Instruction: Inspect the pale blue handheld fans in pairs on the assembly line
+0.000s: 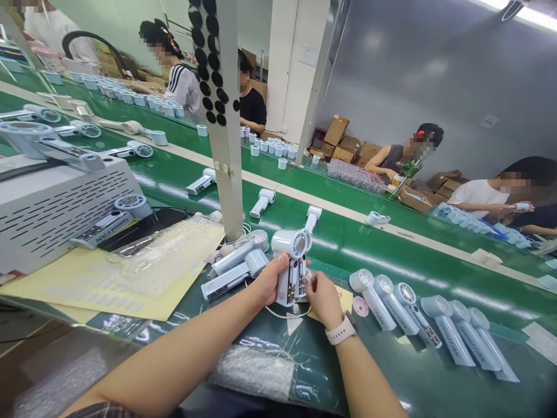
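Upright above the near bench edge is a light-blue handheld fan (288, 242), its handle showing dark parts and circuit pieces. My left hand (270, 281) is closed around the left side of that handle. At the handle's right edge, my right hand (324, 299) has its fingers curled together; what they pinch is hidden. A thin white cable (278, 316) loops below the fan. Left of my hands lie more handheld fans (232, 278), one with its handle open. A pink disc (360, 306) is just right of my right hand.
Several fans (448, 331) lie in a row at right. A green conveyor (339, 238) carries scattered fans past a metal post (230, 174). At left stand a vented white box (65, 209) and a yellow sheet (165, 296). Bubble wrap (255, 371) lies in front. Co-workers sit across.
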